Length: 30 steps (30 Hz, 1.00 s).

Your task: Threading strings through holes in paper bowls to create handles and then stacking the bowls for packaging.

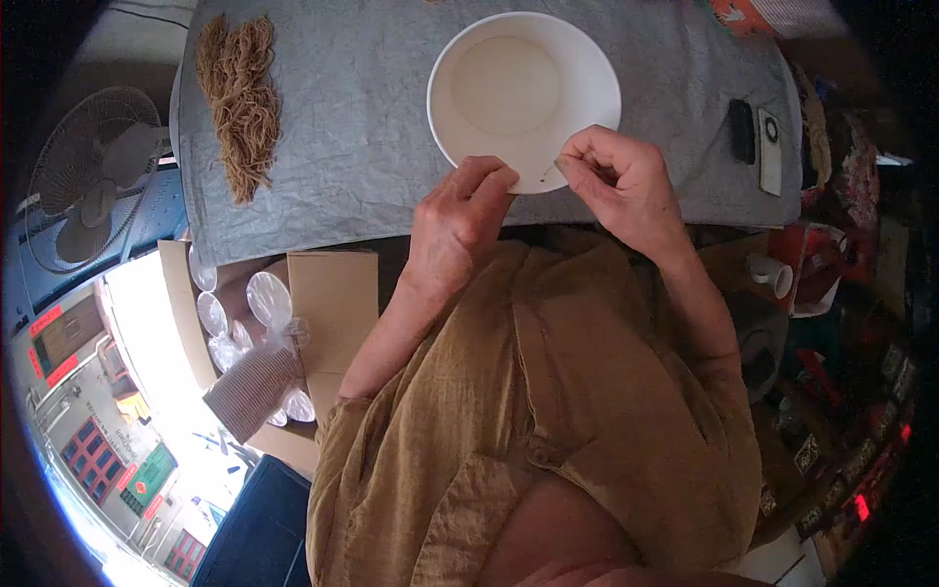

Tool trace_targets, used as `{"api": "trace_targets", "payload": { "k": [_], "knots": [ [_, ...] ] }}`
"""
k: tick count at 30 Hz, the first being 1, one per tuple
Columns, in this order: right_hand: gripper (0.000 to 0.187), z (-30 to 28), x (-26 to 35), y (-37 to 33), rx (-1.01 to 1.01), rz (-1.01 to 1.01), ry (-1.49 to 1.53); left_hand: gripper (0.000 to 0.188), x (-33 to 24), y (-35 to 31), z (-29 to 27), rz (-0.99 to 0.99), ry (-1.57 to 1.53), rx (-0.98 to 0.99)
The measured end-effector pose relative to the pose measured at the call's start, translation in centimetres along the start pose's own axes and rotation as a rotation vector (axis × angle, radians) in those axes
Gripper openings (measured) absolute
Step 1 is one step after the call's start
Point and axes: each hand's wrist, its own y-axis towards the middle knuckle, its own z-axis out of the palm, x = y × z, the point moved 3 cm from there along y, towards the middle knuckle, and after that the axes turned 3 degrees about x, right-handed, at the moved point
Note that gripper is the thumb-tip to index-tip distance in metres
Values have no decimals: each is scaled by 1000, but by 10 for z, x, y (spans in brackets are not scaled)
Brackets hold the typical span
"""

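Observation:
A round white tub (pixel 589 83) rests on the cloth-covered table in front of me, its open top facing up. My left hand (pixel 458 220) grips its near rim, thumb hidden from sight and fingers bent over the edge. Close to the same rim, a little to the right, my right hand (pixel 628 191) is closed in a pinch. A thin, short sliver seems to stick out at its fingertips, too small to name. Between the two hands, a small dark spot shows on the tub's near wall.
Grey cloth (pixel 337 127) covers the table. Brown yarn (pixel 241 108) lies at far left; a black phone (pixel 742 132) and a slim white device (pixel 770 152) lie at right. Below left, a cardboard box (pixel 335 303) holds plastic-wrapped items. A fan (pixel 98 176) stands left, a white mug (pixel 770 276) right.

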Motion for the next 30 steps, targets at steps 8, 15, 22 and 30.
{"api": "trace_targets", "payload": {
  "k": [8,15,22,30],
  "knots": [
    [9,1,-5,3,-7,31,-90,20,-3,6,1,50,28,-16],
    [5,3,-4,1,22,40,-111,20,-1,7,1,83,21,-29],
    [8,3,-2,3,10,43,-168,18,-4,8,0,56,-6,-23],
    [4,4,0,2,31,55,-256,22,-6,10,-3,52,37,-6]
  ]
}}
